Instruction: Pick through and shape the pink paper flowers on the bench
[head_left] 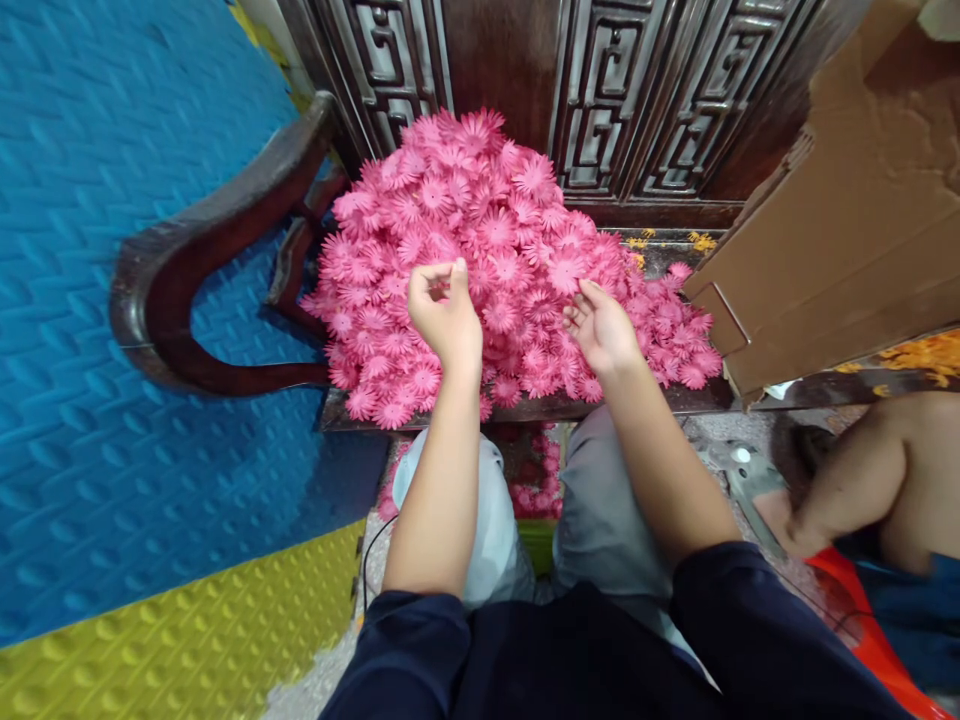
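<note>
A large heap of pink artificial flowers (pixel 457 215) with thin, pointed petals covers the dark wooden bench in front of me. My left hand (pixel 448 318) is raised over the middle of the heap, thumb and forefinger pinched together. Anything between those fingertips is too small to make out. To the right, my right hand (pixel 602 328) has its thumb and curled fingers at the edge of one paler pink flower (pixel 566 270), which it seems to pinch. The bench edge (pixel 555 408) shows below the heap, above my knees.
A curved wooden armrest (pixel 217 215) borders the heap on the left, by blue padded matting (pixel 67 330). A cardboard box (pixel 840 220) leans at the right. Orange petals (pixel 926 355) lie beyond it. Another person's leg (pixel 892 460) is at the right edge. More pink flowers lie below the bench.
</note>
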